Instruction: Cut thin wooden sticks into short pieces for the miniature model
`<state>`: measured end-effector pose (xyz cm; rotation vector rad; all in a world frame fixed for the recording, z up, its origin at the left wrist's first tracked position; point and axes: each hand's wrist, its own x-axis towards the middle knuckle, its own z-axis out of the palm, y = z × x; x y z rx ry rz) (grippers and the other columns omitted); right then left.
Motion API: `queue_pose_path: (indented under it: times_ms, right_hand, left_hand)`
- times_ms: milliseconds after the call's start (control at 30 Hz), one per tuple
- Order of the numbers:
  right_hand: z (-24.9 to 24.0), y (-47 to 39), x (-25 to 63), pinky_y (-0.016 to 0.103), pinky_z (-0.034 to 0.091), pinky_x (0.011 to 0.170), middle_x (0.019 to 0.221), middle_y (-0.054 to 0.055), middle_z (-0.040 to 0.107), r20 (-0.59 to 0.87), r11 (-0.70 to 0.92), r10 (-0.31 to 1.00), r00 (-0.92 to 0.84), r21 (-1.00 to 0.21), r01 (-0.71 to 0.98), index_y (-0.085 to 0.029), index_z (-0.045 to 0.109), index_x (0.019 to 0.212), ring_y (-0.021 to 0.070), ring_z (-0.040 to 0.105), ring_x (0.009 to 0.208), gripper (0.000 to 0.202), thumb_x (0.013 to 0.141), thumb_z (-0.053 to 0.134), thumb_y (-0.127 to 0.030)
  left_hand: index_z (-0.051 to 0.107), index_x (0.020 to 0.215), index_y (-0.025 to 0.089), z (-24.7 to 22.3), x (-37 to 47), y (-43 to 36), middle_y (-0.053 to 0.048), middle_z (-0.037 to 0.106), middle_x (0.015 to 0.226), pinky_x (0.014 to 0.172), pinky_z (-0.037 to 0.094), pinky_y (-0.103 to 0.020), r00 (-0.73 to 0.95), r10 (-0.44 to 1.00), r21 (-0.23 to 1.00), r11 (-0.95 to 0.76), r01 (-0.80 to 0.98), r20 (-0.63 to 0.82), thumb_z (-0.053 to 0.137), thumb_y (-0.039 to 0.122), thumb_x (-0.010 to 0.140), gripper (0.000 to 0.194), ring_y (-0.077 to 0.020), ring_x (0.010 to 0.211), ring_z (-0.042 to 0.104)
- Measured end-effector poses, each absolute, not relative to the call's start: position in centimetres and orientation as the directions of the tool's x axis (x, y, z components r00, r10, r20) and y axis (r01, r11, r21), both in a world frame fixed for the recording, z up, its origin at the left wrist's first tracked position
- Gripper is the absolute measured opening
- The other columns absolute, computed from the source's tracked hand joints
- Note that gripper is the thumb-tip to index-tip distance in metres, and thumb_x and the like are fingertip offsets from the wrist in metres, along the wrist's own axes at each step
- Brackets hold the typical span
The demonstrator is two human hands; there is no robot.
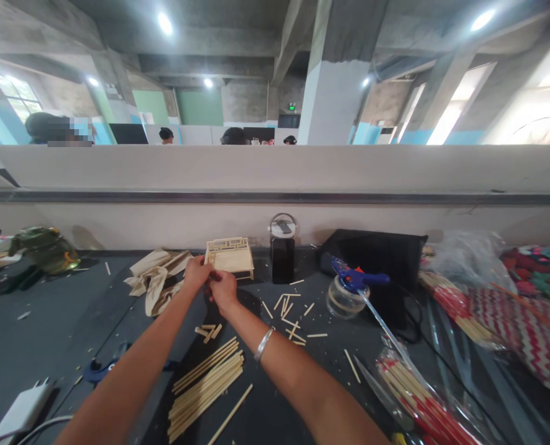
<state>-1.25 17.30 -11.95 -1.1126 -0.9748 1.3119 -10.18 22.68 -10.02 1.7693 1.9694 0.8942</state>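
- Head view, lettering: a green lit sign (292, 107) hangs beyond the partition (275, 170), its marks too small to read.
- The small wooden frame (231, 259), a flat platform with a low openwork rail at its back, sits near the desk's rear edge, just in front of the partition.
- The left hand (198, 273) is at the frame's front left corner, fingers bent; I cannot tell whether it grips the frame or a small piece.
- The right hand (223, 290) meets the left fingertips there, its fingers curled; what lies between them is hidden.
- Crumpled brown paper (157, 272) lies close on the left, and a black upright object (283, 256) stands just right of the frame, narrowing the room on both sides.
- Short cut pieces (216, 332) and a row of long sticks (205, 389) lie between the forearms; loose bits (317, 335) scatter to the right.
- A blue glue gun (361, 279) rests across a glass jar (346, 301), well right of the hands.
- Left of the paper, a wide stretch of dark desk (103, 303) gives elbow room.
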Motion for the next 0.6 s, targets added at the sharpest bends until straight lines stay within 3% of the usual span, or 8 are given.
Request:
queue_pose_path:
  times_ms: [433,600]
  right_hand:
    - [-11.72,17.23,-1.19,0.016,0.033,0.030,0.047,-0.007,0.051,-0.087,-0.080,0.996,0.018,-0.961,-0.263,-0.015,0.067,0.081,0.0087,0.047,0.036,0.022,0.064,0.055,-0.008]
    - [-11.60,17.21,-1.04,0.014,0.032,0.030,0.048,-0.008,0.052,-0.113,-0.109,0.994,0.000,-0.955,-0.276,-0.015,0.063,0.081,0.0065,0.045,0.035,0.019,0.064,0.057,-0.010]
  left_hand:
    - [0.070,0.079,0.010,-9.84,-9.81,22.60,-0.008,0.067,0.067,0.055,0.036,-0.024,-0.190,0.963,0.546,0.057,0.836,0.190,0.051,0.018,0.069,0.023,-0.0179,0.063,0.059]
    - [0.069,0.096,0.009,-9.66,-10.01,22.86,-0.011,0.071,0.084,0.062,0.041,-0.026,-0.206,0.963,0.576,0.070,0.814,0.173,0.052,0.019,0.070,0.032,-0.0217,0.076,0.063]
